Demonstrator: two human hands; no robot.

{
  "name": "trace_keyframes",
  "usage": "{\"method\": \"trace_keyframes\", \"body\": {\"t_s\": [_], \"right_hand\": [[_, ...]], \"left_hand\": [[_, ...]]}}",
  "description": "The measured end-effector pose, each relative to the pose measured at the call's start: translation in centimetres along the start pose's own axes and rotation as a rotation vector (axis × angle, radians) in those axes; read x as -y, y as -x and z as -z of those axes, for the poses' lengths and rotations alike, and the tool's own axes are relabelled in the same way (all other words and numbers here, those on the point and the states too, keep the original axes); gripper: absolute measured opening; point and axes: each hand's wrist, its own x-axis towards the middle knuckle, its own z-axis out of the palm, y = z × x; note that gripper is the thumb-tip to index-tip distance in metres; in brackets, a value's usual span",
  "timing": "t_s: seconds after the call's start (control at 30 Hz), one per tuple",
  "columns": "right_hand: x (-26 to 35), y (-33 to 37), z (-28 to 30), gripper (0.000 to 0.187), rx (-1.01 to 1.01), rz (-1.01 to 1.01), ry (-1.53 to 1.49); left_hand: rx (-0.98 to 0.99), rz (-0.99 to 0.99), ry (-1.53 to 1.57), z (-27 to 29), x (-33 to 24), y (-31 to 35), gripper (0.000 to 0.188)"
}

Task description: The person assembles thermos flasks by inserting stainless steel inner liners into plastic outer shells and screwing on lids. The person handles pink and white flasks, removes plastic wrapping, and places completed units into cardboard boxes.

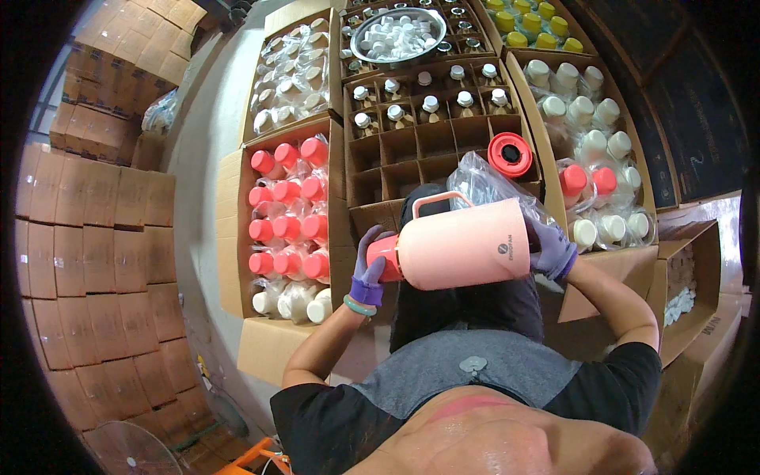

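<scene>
A pale pink insulated jug [459, 249] with a loop handle [431, 202] lies sideways across my lap, held up between both hands. Purple gloves cover both of them. My left hand [369, 273] wraps round the coral-red cap [385, 258] at the jug's left end. At the wider right end, my right hand [554, 252] grips the rim; some of its fingers are hidden behind the jug. Just beyond the jug lies a clear plastic bag [483, 184]. A red round lid with a black centre [509, 154] rests on the divided carton.
The divided carton [400, 146] holds white-capped bottles in its far rows. To its left stands a carton of red-capped jugs [286, 190], to its right one of white-topped jugs [594, 142]. A metal bowl of white caps [398, 36] sits farther back. Stacked cartons [95, 261] line the left.
</scene>
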Motion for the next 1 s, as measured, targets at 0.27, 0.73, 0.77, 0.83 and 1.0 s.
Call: {"method": "trace_keyframes", "body": {"t_s": [0.27, 0.73, 0.77, 0.83, 1.0], "right_hand": [[-0.7, 0.3, 0.8, 0.063, 0.087, -0.182, 0.008], [-3.9, -0.6, 2.3, 0.051, 0.079, -0.061, -0.076], [0.0, -2.1, 3.8, 0.046, 0.178, -0.168, -0.129], [-1.6, -5.0, 6.4, 0.037, -0.008, -0.137, -0.383], [-19.3, -14.9, 11.9, 0.108, -0.369, -0.154, 0.593]], "left_hand": [[-0.047, -0.126, -0.134, -1.5, -2.0, -0.2, 0.068], [-0.095, -0.306, -0.340, -3.8, -6.2, -1.5, 0.060], [-0.156, -0.207, -0.189, -2.5, -5.1, -1.3, 0.063], [-0.225, 0.009, 0.239, -0.4, -2.6, -0.6, 0.053], [-0.078, 0.096, 0.031, 0.9, -0.3, -1.5, 0.050]]}}
